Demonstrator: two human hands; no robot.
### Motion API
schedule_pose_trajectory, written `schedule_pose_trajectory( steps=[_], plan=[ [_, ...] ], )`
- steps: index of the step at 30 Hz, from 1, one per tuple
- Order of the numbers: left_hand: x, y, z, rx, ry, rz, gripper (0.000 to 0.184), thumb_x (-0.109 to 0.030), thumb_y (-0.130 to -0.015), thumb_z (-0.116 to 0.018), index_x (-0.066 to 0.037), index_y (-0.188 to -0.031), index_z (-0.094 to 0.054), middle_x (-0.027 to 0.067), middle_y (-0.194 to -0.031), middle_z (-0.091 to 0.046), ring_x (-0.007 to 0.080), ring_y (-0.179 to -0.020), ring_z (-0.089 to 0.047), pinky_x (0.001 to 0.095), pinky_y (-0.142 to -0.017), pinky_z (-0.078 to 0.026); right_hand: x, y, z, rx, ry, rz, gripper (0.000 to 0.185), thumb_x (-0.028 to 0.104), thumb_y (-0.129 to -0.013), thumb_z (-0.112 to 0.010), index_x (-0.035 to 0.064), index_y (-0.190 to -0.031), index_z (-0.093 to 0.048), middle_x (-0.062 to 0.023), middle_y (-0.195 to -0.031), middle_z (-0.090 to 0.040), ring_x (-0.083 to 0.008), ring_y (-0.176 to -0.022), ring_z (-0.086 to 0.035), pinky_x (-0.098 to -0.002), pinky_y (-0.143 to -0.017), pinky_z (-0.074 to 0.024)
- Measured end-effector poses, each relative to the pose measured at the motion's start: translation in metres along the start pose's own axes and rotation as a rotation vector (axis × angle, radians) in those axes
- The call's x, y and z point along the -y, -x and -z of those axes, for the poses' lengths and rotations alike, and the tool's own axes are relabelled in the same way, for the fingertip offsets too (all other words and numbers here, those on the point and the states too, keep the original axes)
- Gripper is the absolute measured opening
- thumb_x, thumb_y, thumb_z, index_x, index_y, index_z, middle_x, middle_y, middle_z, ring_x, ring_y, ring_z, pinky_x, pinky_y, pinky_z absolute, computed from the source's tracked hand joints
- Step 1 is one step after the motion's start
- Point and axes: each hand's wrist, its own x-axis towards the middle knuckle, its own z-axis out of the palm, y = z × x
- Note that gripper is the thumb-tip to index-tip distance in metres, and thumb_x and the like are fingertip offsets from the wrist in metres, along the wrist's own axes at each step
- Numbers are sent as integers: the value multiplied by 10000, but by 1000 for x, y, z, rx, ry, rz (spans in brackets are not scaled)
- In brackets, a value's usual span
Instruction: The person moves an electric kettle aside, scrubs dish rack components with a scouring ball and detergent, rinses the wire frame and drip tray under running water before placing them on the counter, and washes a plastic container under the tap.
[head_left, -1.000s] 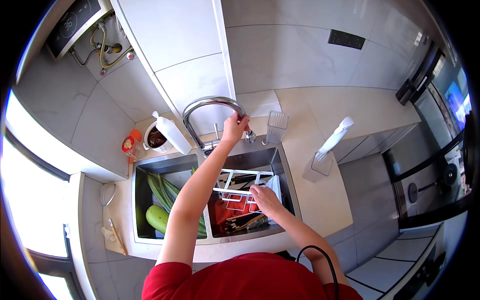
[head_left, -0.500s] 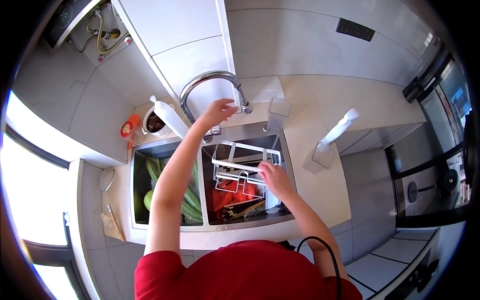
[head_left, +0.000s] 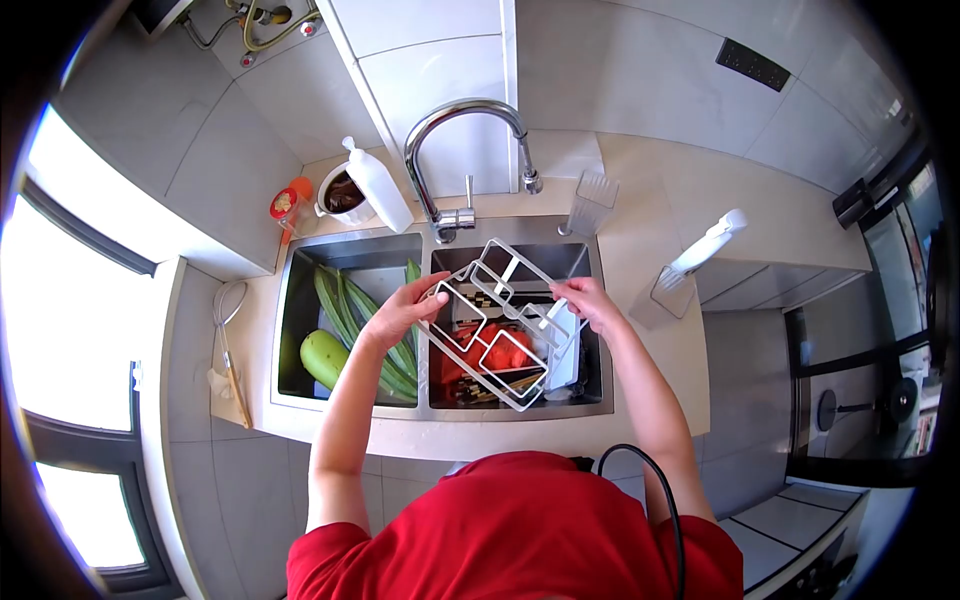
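Both my hands hold a white wire rack (head_left: 470, 367) with square loops, tilted above the right sink basin. My left hand (head_left: 402, 312) grips its left corner. At the opposite corner, my right hand (head_left: 592, 304) pinches the frame. Below the rack in the right basin (head_left: 508, 423) lie a bunched red cloth or bag (head_left: 506, 348), several chopsticks (head_left: 505, 387) and a pale plastic piece (head_left: 567, 355). Green loofah-like gourds (head_left: 343, 305) and a rounder green gourd (head_left: 322, 357) rest in the left basin.
A chrome faucet (head_left: 470, 108) arches behind the sink. A white bottle (head_left: 377, 186), a white pot (head_left: 328, 207) and a red-lidded jar (head_left: 285, 206) stand behind left. At right are a clear holder (head_left: 594, 205) and another with white-handled utensils (head_left: 690, 258). A strainer (head_left: 228, 345) lies left.
My left hand has come down from beside the faucet and taken hold of the rack. The rack has been turned and tilted, with my right hand still on it. The faucet lever now points up.
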Motion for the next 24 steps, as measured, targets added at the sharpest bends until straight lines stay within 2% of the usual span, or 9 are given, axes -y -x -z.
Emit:
schedule_pose_trajectory(
  steps=[5, 7, 11, 15, 19, 20, 21, 23, 24],
  plan=[
    [13, -3, -11, -294, 187, 18, 494, -331, -881, -628, 31, -1203, -527, -73, -617, -352, 33, -505, -281, 209, -460, -243, -8, 2, -15, -119, 182, 177, 321, 292, -871, -626, -9, -985, -638, -46, -771, -629, -108, -663, -596, -253, -609, -473],
    [15, -2, -13, -309, 255, 48, 419, -330, -894, -609, 17, -1126, -567, -83, -594, -304, 29, -482, -234, 208, -441, -202, -7, 12, -25, -217, 66, 574, 341, 291, -911, -566, -7, -1070, -609, -63, -911, -636, -119, -851, -597, -256, -713, -467],
    [12, 1, -11, -297, 486, 208, 399, -316, -934, -544, 6, -1169, -524, -93, -584, -251, 30, -466, -210, 202, -426, -184, 8, 56, -9, 48, 54, 336, 451, 394, -937, -469, 67, -1244, -516, -88, -1253, -521, -202, -1168, -468, -351, -997, -344],
    [24, -13, 10, -178, 761, 261, 307, -271, -960, -498, -10, -1121, -512, -83, -570, -257, 37, -453, -207, 193, -413, -181, 1, 74, -4, 56, 361, 604, 505, 377, -862, -595, 91, -1269, -505, -100, -1370, -396, -234, -1288, -345, -369, -1011, -323],
    [21, -32, 15, -316, 969, 310, 220, -212, -981, -446, -13, -1048, -510, -69, -573, -262, 45, -466, -211, 195, -412, -178, -2, 63, -12, -108, 575, 584, 238, 215, -890, -586, 44, -1044, -647, -88, -1148, -568, -195, -1012, -541, -318, -792, -453],
    [28, -35, 23, -185, 930, 249, 249, -224, -977, -446, -13, -1087, -519, -33, -620, -370, 55, -503, -362, 187, -448, -326, -12, 53, -12, -208, 634, 722, 236, 241, -896, -584, 9, -905, -623, -95, -908, -637, -233, -763, -591, -337, -686, -457],
    [11, -33, 13, -184, 932, 247, 249, -224, -977, -446, -13, -1087, -519, -33, -620, -370, 55, -503, -362, 187, -448, -326, -26, 41, -11, -208, 636, 723, 236, 241, -896, -584, 9, -905, -623, -95, -908, -637, -233, -763, -591, -337, -686, -457],
    [-39, -24, -15, -355, 530, 281, 308, -274, -961, -471, -25, -1130, -536, 23, -723, -472, 106, -629, -527, 246, -600, -487, -50, 24, -9, -210, 364, 570, 341, 295, -950, -486, -1, -864, -632, -92, -798, -641, -189, -721, -575, -326, -680, -450],
    [-41, -23, -9, -231, 401, 234, 419, -354, -939, -496, -32, -1205, -526, 71, -842, -547, 163, -781, -597, 307, -756, -524, -49, 27, -13, -206, 368, 569, 341, 295, -950, -486, -1, -864, -632, -92, -798, -641, -189, -721, -575, -326, -680, -450]
  ],
)
